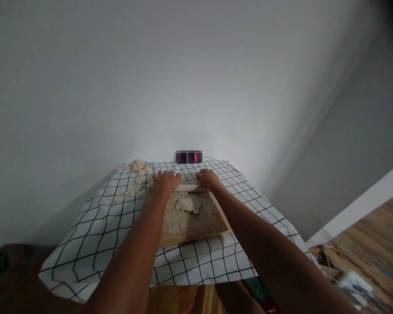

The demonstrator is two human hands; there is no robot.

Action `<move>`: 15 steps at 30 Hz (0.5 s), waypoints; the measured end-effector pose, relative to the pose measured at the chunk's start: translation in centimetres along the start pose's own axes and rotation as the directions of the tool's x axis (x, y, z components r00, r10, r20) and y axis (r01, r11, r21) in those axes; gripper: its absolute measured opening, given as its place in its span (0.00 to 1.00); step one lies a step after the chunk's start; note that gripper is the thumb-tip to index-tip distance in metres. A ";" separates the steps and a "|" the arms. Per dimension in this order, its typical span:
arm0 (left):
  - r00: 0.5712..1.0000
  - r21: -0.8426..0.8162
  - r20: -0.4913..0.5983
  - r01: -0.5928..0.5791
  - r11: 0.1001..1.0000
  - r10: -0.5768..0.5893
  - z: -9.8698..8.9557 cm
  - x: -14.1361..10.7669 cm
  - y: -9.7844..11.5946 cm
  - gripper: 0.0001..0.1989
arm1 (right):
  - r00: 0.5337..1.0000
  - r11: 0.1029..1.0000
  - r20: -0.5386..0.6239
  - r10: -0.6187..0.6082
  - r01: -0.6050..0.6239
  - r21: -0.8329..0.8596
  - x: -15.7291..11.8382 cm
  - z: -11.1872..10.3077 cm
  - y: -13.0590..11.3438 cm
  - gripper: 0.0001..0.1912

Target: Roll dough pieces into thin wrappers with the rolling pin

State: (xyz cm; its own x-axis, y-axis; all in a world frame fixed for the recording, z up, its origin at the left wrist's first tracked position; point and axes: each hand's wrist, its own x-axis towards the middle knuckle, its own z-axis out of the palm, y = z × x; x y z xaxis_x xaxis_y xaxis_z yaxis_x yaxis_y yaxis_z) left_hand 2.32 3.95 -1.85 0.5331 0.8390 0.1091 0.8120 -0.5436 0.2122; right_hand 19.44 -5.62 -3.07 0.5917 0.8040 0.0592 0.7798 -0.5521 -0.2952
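Note:
A wooden board [190, 226] dusted with flour lies on a white cloth with a black grid. On it is a flat, ragged piece of dough [188, 203]. Just beyond the dough a pale rolling pin [190, 188] lies crosswise at the board's far edge. My left hand [167, 179] rests over the pin's left end, its fingers apart and pointing away. My right hand [208, 178] is closed round the pin's right end, fingers curled.
Several dough pieces [139, 165] lie on the checked cloth [101, 218] at the back left. A dark device [189, 157] stands against the wall behind the board. White and brown items [353, 283] lie on the floor at the lower right.

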 end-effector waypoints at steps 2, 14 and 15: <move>1.000 -0.016 -0.005 0.006 1.000 -0.006 0.0 0.4 0.0 0.30 | 1.000 1.000 -0.016 0.012 -0.012 -0.006 0.4 0.1 0.0 0.25; 0.998 -0.063 0.000 0.059 0.996 -0.059 -0.1 1.1 0.1 0.32 | 0.999 0.999 -0.047 -0.015 0.013 -0.045 3.0 0.7 0.5 0.23; 0.998 -0.069 0.000 0.064 0.996 -0.064 -0.2 1.1 0.1 0.32 | 0.999 0.999 -0.047 -0.019 0.017 -0.047 3.1 0.7 0.5 0.22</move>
State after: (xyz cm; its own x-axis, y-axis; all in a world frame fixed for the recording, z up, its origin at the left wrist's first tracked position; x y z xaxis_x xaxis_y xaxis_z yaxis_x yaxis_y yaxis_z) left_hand 2.96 4.76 -1.56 0.4798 0.8721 0.0956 0.8263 -0.4858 0.2851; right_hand 21.49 -3.26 -3.71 0.5854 0.8033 0.1100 0.7986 -0.5478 -0.2494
